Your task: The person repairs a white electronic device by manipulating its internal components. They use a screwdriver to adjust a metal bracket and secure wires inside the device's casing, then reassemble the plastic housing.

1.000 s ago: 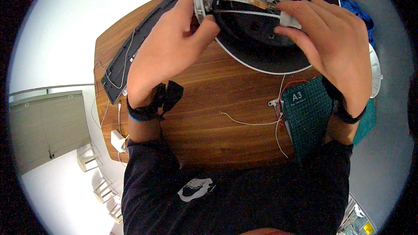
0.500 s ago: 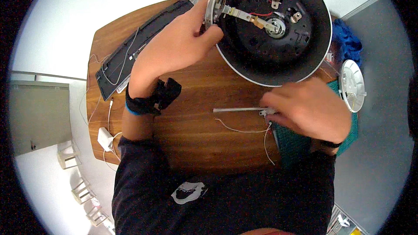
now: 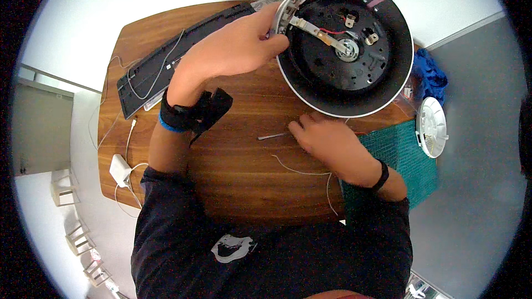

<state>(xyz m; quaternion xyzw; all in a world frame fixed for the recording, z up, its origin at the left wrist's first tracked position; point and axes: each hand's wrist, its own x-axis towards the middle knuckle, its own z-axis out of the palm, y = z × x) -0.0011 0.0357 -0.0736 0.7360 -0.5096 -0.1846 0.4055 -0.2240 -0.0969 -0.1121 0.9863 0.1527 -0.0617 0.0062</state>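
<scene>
A round appliance housing [image 3: 344, 104], white-rimmed and black inside, tilts its open side toward me. It looks like a rice cooker's body. A metal strip [image 3: 321, 35] runs inside it from the side wall to the round centre, beside a red wire. My left hand [image 3: 235, 47] is closed on the housing's left edge, thumb inward. Just below the housing, my right hand [image 3: 324, 141] is low over the table, fingers curled around the right end of a thin silver rod [image 3: 271, 136]; the rod's other end is hidden. Near that hand, a thin white wire [image 3: 299, 171] lies on the wood.
On the wooden table [image 3: 249, 182] lie a long black panel [image 3: 145, 86] with a cable, and a white charger [image 3: 119, 170]. A green mat [image 3: 410, 171], a round white cover [image 3: 432, 127] and blue cloth [image 3: 430, 75] are at right. A grey partition stands beyond.
My right hand has moved left from the mat's edge to below the housing. The rod has shifted slightly left. My left hand keeps its hold, and the housing is at nearly the same tilt.
</scene>
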